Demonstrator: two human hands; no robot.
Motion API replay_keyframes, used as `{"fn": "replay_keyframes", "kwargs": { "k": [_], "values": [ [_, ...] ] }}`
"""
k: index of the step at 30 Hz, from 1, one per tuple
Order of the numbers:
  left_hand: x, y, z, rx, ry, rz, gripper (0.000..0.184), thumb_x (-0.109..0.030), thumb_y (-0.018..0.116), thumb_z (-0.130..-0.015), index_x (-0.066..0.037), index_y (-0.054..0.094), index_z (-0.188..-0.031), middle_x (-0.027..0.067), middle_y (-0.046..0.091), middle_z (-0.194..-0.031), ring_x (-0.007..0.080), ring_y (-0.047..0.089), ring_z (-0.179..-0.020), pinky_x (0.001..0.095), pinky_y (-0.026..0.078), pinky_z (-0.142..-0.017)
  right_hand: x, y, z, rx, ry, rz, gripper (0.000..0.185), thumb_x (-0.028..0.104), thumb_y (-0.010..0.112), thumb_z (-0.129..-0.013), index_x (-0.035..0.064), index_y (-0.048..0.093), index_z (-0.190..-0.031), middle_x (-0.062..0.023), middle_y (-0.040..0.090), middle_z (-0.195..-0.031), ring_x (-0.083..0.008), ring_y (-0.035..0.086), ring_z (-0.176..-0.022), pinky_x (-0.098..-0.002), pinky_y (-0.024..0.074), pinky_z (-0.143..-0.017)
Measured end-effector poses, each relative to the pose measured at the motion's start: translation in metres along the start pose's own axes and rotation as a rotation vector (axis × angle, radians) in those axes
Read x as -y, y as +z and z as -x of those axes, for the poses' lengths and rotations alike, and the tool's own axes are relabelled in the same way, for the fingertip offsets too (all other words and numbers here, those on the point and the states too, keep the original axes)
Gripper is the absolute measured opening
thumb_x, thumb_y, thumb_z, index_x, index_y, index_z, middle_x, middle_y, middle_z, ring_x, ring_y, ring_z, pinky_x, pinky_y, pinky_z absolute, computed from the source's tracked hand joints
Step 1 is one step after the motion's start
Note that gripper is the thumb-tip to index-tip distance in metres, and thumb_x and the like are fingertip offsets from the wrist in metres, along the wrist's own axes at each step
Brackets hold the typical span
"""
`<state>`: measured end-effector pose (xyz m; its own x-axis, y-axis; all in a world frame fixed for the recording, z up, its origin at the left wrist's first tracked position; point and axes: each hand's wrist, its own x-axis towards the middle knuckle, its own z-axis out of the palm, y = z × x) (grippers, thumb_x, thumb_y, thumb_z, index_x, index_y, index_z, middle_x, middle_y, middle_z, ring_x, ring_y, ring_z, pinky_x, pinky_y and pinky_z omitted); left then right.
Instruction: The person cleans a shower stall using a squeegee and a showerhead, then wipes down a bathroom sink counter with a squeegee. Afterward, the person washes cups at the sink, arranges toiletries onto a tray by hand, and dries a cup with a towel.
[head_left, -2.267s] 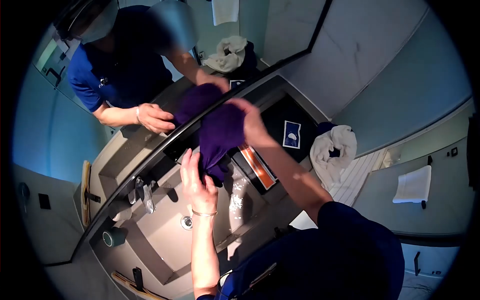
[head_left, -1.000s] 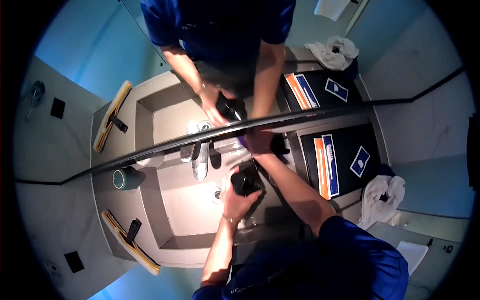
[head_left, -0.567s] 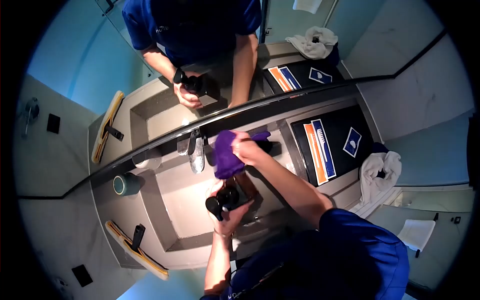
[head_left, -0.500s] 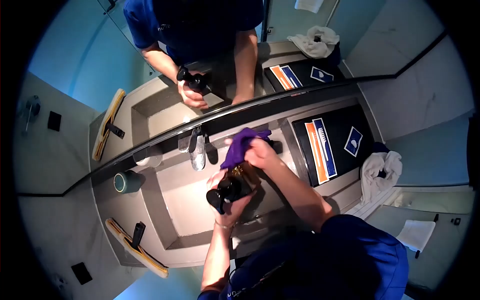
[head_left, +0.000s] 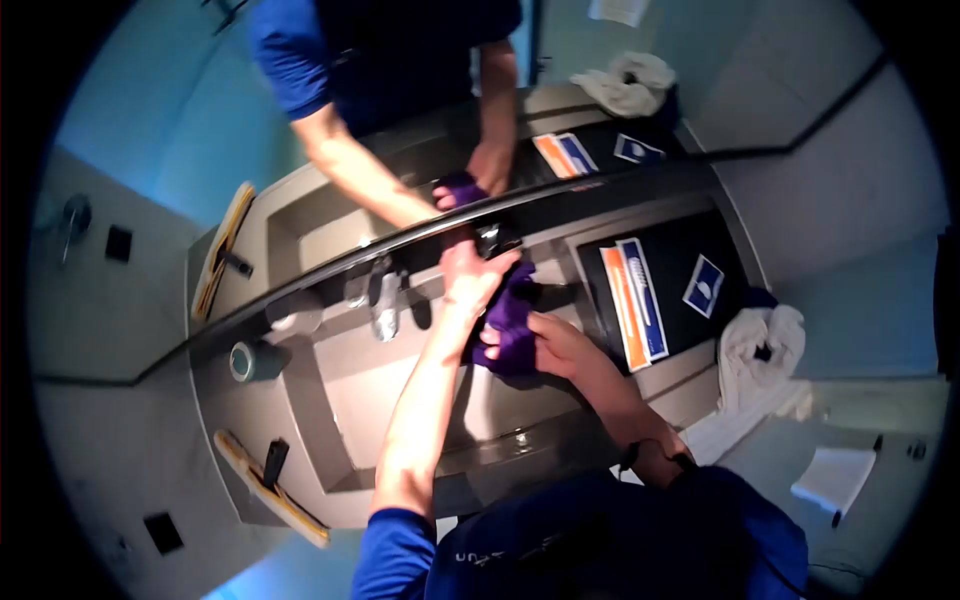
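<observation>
My left hand reaches over the back of the sink, its fingers closed on a black bottle at the ledge below the mirror. Just in front and to the right, my right hand grips a bunched purple cloth, which hangs over the basin. The cloth's upper end lies close to my left hand. Part of the bottle is hidden by my left hand and by the mirror's lower edge. Left of my hands is the metal faucet.
A green cup and a yellow-edged squeegee are on the counter's left side. To the right lies a black tray with orange and blue packets, beside a rolled white towel. The mirror reflects the person.
My left hand has carried the black bottle from over the basin up to the back ledge. My right hand has moved down and slightly right with the purple cloth.
</observation>
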<state>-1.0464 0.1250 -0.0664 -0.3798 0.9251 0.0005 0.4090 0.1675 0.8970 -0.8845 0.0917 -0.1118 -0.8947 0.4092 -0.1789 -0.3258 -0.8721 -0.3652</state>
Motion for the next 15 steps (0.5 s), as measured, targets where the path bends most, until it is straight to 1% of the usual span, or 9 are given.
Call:
{"fn": "replay_keyframes", "kwargs": {
  "k": [4, 6, 7, 10, 11, 12, 13, 14, 15],
  "values": [
    [0.074, 0.044, -0.054, -0.321, 0.612, -0.381, 0.102, -0.034, 0.086, -0.052, -0.002, 0.033, -0.133, 0.0261, 0.04, -0.132, 0.0371, 0.039, -0.123, 0.039, 0.035, -0.1, -0.007, -0.014, 0.019, -0.298, 0.026, 0.176, 0.032, 0.022, 0.042, -0.095, -0.0013, 0.05, -0.117, -0.0178, 0.062, -0.104, -0.0289, 0.063, -0.093, -0.0412, 0.0498, -0.088],
    [0.065, 0.039, -0.049, 0.027, 0.344, -0.092, 0.103, -0.034, 0.085, -0.052, -0.001, 0.032, -0.133, 0.0268, 0.037, -0.132, 0.0416, 0.038, -0.121, 0.0416, 0.035, -0.098, -0.007, -0.011, 0.025, -0.282, 0.017, 0.206, 0.03, 0.019, 0.044, -0.095, -0.0019, 0.052, -0.115, -0.0152, 0.062, -0.103, -0.0254, 0.062, -0.094, -0.0356, 0.0495, -0.086],
    [0.057, 0.031, -0.036, -0.058, 0.245, -0.169, 0.1, -0.032, 0.085, -0.052, 0.0, 0.033, -0.132, 0.0265, 0.038, -0.131, 0.0425, 0.038, -0.119, 0.0422, 0.035, -0.098, -0.001, 0.001, 0.025, -0.264, 0.016, 0.554, 0.029, 0.017, 0.044, -0.094, -0.0017, 0.053, -0.114, -0.0132, 0.063, -0.102, -0.0226, 0.062, -0.093, -0.033, 0.0491, -0.084],
    [0.027, -0.001, 0.028, -0.172, 0.139, -0.198, 0.084, -0.019, 0.08, -0.059, 0.001, 0.037, -0.129, 0.0258, 0.044, -0.124, 0.0398, 0.044, -0.113, 0.0426, 0.038, -0.094, 0.009, 0.023, 0.025, -0.36, -0.026, 0.579, 0.028, 0.02, 0.051, -0.09, 0.003, 0.059, -0.111, -0.0088, 0.062, -0.101, -0.0152, 0.059, -0.089, -0.0271, 0.0458, -0.078],
    [0.041, -0.01, 0.056, -0.258, 0.309, -0.177, 0.072, -0.015, 0.077, -0.064, 0.0, 0.041, -0.125, 0.0235, 0.045, -0.124, 0.0391, 0.044, -0.114, 0.0413, 0.038, -0.096, 0.012, 0.02, 0.022, -0.432, 0.029, 0.793, 0.028, 0.021, 0.053, -0.09, 0.0026, 0.06, -0.109, -0.0079, 0.061, -0.102, -0.0147, 0.058, -0.089, -0.0264, 0.0448, -0.078],
    [0.058, -0.022, 0.086, -0.154, 0.239, -0.108, 0.061, -0.014, 0.075, -0.067, -0.001, 0.048, -0.12, 0.0193, 0.051, -0.12, 0.0341, 0.05, -0.11, 0.0372, 0.041, -0.093, 0.018, 0.013, 0.022, -0.506, 0.079, 1.004, 0.028, 0.023, 0.055, -0.089, 0.0022, 0.062, -0.107, -0.0069, 0.06, -0.103, -0.0141, 0.057, -0.089, -0.0257, 0.0438, -0.078],
    [0.06, -0.042, 0.12, -0.052, 0.077, 0.094, 0.049, -0.016, 0.075, -0.07, -0.002, 0.055, -0.112, 0.0153, 0.059, -0.109, 0.0275, 0.057, -0.102, 0.0346, 0.046, -0.087, 0.018, 0.004, 0.022, -0.473, -0.053, 1.25, 0.028, 0.023, 0.054, -0.09, 0.0014, 0.062, -0.105, -0.0048, 0.06, -0.099, -0.0137, 0.056, -0.087, -0.0254, 0.0431, -0.077],
    [0.073, -0.062, 0.146, 0.017, -0.007, -0.031, 0.037, -0.015, 0.075, -0.071, -0.003, 0.06, -0.102, 0.0117, 0.064, -0.096, 0.0204, 0.061, -0.091, 0.0314, 0.049, -0.079, 0.018, -0.005, 0.021, -0.436, -0.196, 1.49, 0.027, 0.023, 0.054, -0.09, 0.0005, 0.063, -0.103, -0.0027, 0.06, -0.094, -0.0132, 0.055, -0.084, -0.025, 0.0424, -0.076],
    [0.081, -0.09, 0.168, 0.008, -0.139, -0.06, 0.028, -0.014, 0.074, -0.072, -0.004, 0.062, -0.096, 0.009, 0.064, -0.085, 0.0171, 0.062, -0.079, 0.0302, 0.051, -0.074, 0.022, -0.002, 0.021, -0.467, -0.145, 1.526, 0.026, 0.023, 0.053, -0.091, 0.0005, 0.063, -0.1, 0.0017, 0.058, -0.081, -0.0125, 0.052, -0.075, -0.0263, 0.0421, -0.074]
  ]
}}
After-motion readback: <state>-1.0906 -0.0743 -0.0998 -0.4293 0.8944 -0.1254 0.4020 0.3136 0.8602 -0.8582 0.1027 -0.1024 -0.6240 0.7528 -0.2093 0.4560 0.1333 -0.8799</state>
